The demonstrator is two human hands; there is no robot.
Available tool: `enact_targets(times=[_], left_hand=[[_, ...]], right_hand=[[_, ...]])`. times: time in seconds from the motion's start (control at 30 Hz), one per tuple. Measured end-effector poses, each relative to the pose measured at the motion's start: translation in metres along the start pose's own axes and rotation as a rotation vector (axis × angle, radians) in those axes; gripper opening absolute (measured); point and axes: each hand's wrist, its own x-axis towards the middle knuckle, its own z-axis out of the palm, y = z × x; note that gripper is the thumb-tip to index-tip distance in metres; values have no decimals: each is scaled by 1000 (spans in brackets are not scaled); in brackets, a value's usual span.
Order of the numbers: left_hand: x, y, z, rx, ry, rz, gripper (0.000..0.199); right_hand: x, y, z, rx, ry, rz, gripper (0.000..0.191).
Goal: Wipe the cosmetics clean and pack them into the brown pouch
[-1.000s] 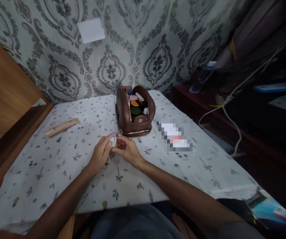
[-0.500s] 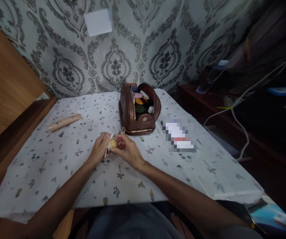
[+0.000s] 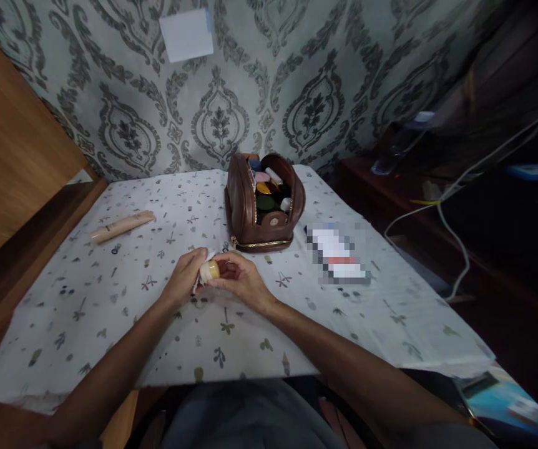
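Just in front of the brown bag (image 3: pixel 264 234), over the table, both hands meet around a small yellowish jar (image 3: pixel 210 270). My left hand (image 3: pixel 182 277) is closed around a crumpled white tissue or cloth (image 3: pixel 210 255) and presses it against the jar's left side. From the right, my right hand (image 3: pixel 245 282) grips the jar between thumb and fingers. The fingers of the left hand are partly hidden behind the jar and tissue. The bag stands unzipped, with several cosmetics showing inside.
A beige tube (image 3: pixel 123 227) lies at the left of the patterned tablecloth (image 3: pixel 250 355). A blurred-out phone-like object (image 3: pixel 337 252) lies to the right. Beyond the table's right side are a plastic bottle (image 3: pixel 402 143) and a white cable (image 3: pixel 459 234). A wooden panel (image 3: pixel 20 137) borders the left.
The jar has turned slightly between my hands, and more of its side shows now. The tissue has shifted a little with it. Both hands stay in nearly the same place.
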Motion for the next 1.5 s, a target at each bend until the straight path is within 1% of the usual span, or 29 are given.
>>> enact_targets(times=[0.1,0.17,0.23,0.3,0.37,0.43,0.5,0.6,0.7,0.77,0.87,1.03,1.1,1.17,1.23,1.37,1.5], left_hand=[[1,0,0,16,-17,-52,56],[1,-1,-2,72,-41,-85,64],[0,-2,-3,129,-80,-95,71],[-2,-3,-4,150,-151,-85,75],[-4,-5,-4,147,-239,-88,71],[-6,-6,-4,126,-297,-118,66],[-8,-7,-2,92,-333,-150,63],[-10,-6,0,61,-350,-148,64],[-10,-8,2,61,-314,-120,63],[-9,-10,3,76,-296,-127,64],[-10,-11,2,152,-259,-111,64],[-13,-3,2,358,-207,12,63],[-14,1,3,435,-148,91,60],[-13,2,3,492,-60,180,58],[-12,0,2,519,-3,245,53],[-9,-6,-2,554,45,327,40],[-8,-11,-4,539,70,345,44]], right_hand=[[0,-1,1,49,0,26,49],[0,-1,2,42,23,35,48],[1,-1,1,-2,70,17,47],[2,-2,-1,-69,135,-34,45],[2,-3,-3,-158,185,-102,41],[2,-6,-5,-252,190,-160,36],[0,-9,-5,-317,165,-192,33],[-2,-11,-4,-346,142,-178,33],[-2,-11,-3,-351,132,-142,33],[-2,-9,-3,-356,135,-126,32],[-1,-8,-4,-378,165,-127,33],[2,-8,-5,-385,207,-148,34],[3,-8,-6,-390,218,-147,35],[3,-8,-7,-419,226,-155,35],[3,-8,-9,-454,218,-169,34],[3,-6,-11,-513,185,-190,34],[1,-6,-11,-557,130,-227,37]])
